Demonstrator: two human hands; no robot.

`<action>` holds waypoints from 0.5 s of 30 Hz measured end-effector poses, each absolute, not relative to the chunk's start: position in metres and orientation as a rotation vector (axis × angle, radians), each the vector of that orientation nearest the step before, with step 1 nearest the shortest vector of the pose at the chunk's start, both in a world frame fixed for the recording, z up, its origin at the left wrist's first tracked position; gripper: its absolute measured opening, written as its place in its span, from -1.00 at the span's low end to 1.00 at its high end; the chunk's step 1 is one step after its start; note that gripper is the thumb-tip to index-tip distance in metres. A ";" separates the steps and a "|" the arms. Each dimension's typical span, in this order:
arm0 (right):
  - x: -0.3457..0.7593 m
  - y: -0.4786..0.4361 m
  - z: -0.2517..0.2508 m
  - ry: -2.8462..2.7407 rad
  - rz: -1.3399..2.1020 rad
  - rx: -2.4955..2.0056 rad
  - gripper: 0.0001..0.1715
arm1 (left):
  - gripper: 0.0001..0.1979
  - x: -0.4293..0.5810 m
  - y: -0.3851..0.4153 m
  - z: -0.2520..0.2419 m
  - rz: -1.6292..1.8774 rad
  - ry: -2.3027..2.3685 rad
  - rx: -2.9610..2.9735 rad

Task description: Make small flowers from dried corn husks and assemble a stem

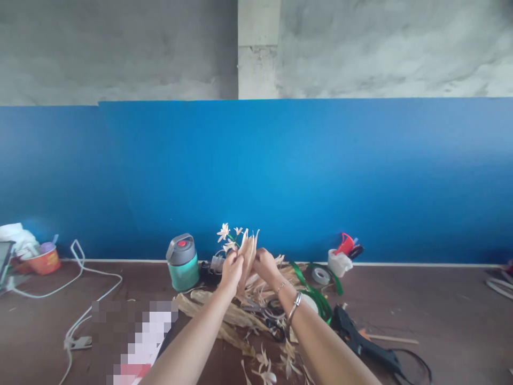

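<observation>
Both hands meet above the middle of the table. My left hand [232, 271] is closed around the lower part of a pale dried husk [248, 248], whose pointed tips stand upright. Small white flowers [223, 232] on a green stem rise just left of the husk, by the left fingers. My right hand [265, 264] pinches the husk's right edge, and a bracelet sits on that wrist. Beneath the hands lie more dried husks [230, 315], scissors [276, 329] and a green ribbon [324, 307].
A teal jar [183, 272] stands at the back left. White cables [100, 294] cross the left side. Behind the right hand are a tape roll [320, 275] and a white cup [339, 264]. A black glue gun [364, 345] lies at right. A blue partition [280, 176] stands behind.
</observation>
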State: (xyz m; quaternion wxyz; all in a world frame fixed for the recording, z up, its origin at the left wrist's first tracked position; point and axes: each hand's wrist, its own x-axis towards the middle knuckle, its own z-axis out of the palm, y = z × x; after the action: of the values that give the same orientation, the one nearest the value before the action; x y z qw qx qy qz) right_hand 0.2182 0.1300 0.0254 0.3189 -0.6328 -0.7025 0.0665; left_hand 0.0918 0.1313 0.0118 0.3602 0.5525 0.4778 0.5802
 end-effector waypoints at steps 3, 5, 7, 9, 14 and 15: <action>0.221 0.130 0.026 -1.896 0.181 -1.642 -0.68 | -0.77 0.090 0.134 0.019 1.420 1.194 1.499; 0.222 0.128 0.028 -1.941 0.188 -1.610 -0.66 | -0.77 0.086 0.136 0.027 1.351 1.185 1.551; 0.222 0.126 0.031 -1.969 0.196 -1.580 -0.67 | -0.79 0.080 0.140 0.036 1.280 1.172 1.594; 0.221 0.124 0.034 -1.971 0.203 -1.554 -0.70 | -0.81 0.075 0.145 0.044 1.199 1.125 1.630; 0.216 0.127 0.034 -1.857 0.216 -1.565 -0.72 | -0.81 0.067 0.153 0.049 1.029 0.995 1.640; 0.216 0.129 0.032 -1.821 0.219 -1.579 -0.71 | -0.81 0.066 0.153 0.049 1.011 0.982 1.639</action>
State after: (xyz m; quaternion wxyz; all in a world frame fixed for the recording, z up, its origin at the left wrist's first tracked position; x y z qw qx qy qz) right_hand 0.2156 0.1290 0.0321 0.3529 -0.6105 -0.7040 0.0848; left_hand 0.0659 0.1535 0.0488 0.4704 0.6691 0.4009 0.4127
